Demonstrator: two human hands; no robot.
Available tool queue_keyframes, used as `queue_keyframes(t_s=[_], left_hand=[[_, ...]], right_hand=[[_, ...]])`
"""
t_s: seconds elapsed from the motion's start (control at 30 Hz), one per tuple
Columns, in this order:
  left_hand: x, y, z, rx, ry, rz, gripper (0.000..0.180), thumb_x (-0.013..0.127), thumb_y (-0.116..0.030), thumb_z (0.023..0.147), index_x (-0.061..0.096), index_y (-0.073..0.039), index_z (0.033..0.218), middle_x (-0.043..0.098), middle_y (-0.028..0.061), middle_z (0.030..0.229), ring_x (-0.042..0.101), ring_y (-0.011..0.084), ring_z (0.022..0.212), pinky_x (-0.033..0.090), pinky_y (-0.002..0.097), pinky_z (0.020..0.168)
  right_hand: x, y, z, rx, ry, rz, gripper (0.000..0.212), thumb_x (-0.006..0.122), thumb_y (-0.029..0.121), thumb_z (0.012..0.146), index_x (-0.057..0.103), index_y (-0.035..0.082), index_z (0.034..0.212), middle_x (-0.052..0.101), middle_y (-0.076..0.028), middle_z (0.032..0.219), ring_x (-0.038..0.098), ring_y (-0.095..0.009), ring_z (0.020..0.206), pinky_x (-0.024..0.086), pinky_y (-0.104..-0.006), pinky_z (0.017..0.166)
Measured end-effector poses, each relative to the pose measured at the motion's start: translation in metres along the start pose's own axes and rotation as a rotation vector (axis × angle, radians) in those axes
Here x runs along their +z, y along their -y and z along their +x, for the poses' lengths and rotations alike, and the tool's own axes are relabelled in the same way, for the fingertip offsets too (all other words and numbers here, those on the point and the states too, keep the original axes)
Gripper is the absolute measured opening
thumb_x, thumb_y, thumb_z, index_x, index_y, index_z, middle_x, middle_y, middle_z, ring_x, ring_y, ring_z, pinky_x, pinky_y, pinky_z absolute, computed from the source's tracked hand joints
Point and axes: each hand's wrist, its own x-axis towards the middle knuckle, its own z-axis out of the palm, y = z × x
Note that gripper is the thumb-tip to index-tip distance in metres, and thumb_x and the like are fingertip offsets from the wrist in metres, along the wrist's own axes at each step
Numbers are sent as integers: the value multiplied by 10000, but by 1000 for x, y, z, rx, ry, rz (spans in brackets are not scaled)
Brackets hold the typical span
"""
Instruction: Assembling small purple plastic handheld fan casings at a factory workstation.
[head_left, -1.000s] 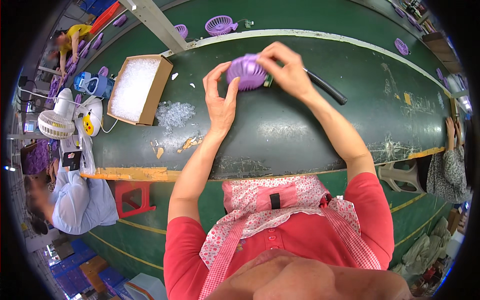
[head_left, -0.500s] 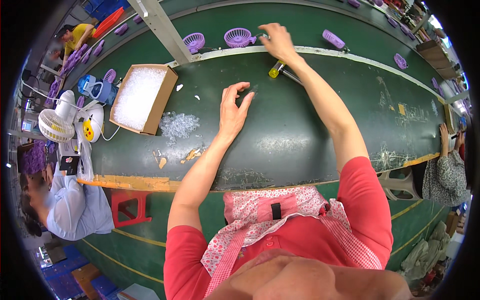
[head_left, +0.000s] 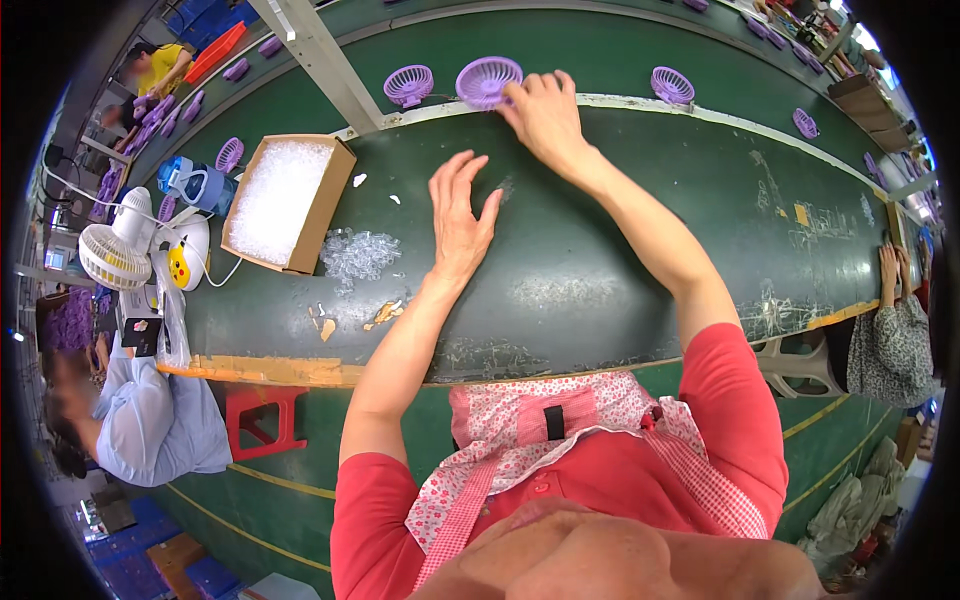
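Head view: both forearms reach forward from the lower edge over the dark green bench (head_left: 600, 260). The right arm stretches farther, its elbow bent outward near the bench's front edge, and the right hand (head_left: 548, 115) arches palm down across the far pale rail (head_left: 640, 103). Its thumb and forefinger pinch the near right side of a purple fan housing (head_left: 488, 80), which sits at the rail, partly over the green belt (head_left: 580, 45) beyond it; the exact contact is a little blurred. The left hand (head_left: 463, 235) is spread, thumb apart from the loosely curved fingers, over the middle of the bench, lower and nearer the body than the right.

Left of the fan housing stands a second purple housing (head_left: 409, 86), and left of that a slanting metal post (head_left: 318, 60) meets the rail. A third purple housing (head_left: 672, 86) is well apart to the right. On the left hand's outer side, a heap of clear pieces (head_left: 360, 257) and a cardboard box (head_left: 325, 205) bound its space. Room opens between the two forearms and across the scuffed bench top to the right. Yellowish tape (head_left: 260, 369) runs along the bench's front left edge.
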Motion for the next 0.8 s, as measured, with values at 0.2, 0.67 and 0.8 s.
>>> queue_keyframes(t_s=[0.2,0.67,0.8], left_hand=[[1,4,5,182,129,200,615,747,6,720,536,-90,1289,562,119,1253,513,334,1172,395,458,1021],[-7,-3,0,310,115,307,240,734,-62,775,664,-102,1001,599,36,898,590,216,855,418,375,727],[-9,-3,-1,263,57,340,244,734,-56,781,665,-94,1012,611,40,936,592,232,877,424,381,743]], right_hand=[[-51,36,-67,-42,301,450,405,694,280,900,563,55,1211,666,-144,1004,620,-323,1015,342,-523,1072],[-60,19,-89,-116,330,719,364,688,196,913,615,49,1238,665,-73,888,611,-224,877,370,-389,1027],[-61,24,-85,-99,255,726,128,676,152,913,689,51,991,663,-99,830,623,-249,861,407,-415,966]])
